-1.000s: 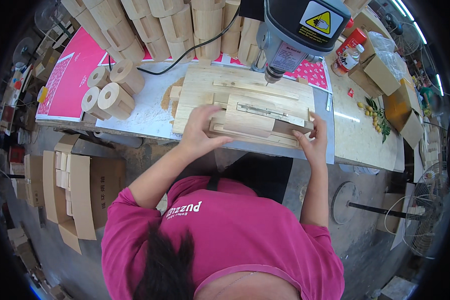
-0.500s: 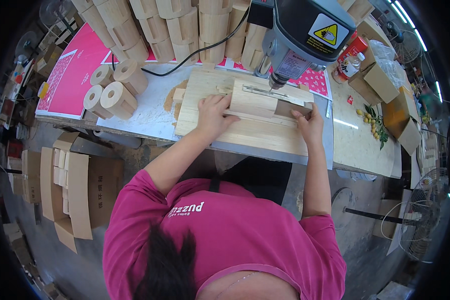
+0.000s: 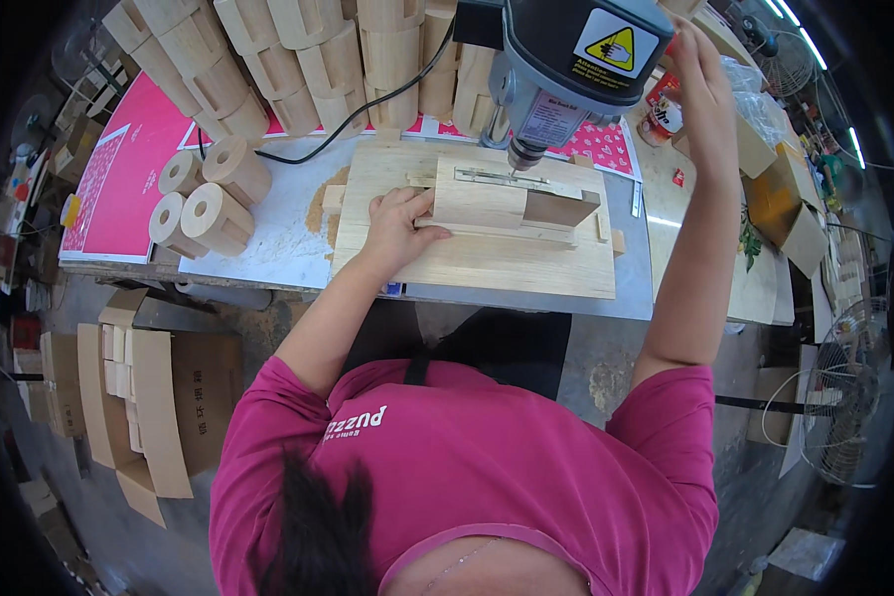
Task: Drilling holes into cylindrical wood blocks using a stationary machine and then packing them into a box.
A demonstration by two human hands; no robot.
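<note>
A pale wooden block lies on a flat wooden board under the drill press. My left hand is closed on the block's left end, thumb along the near side. Along the top of the block runs a slot with a metal-looking strip, and the drill bit points down just over it. A thin brownish flat piece stands at the block's right end. My right hand is raised at the drill press's right side, fingers stretched; whether it touches a handle is hidden.
Stacked wooden cylinders stand at the back, and several short ones with holes at the left. A black cable crosses behind the board. Sawdust lies beside it. Cartons are at the right; an open carton of wooden pieces is at lower left.
My right hand has left the brownish piece at the block's right end and risen to the drill press's right side. My left hand keeps its grip on the block.
</note>
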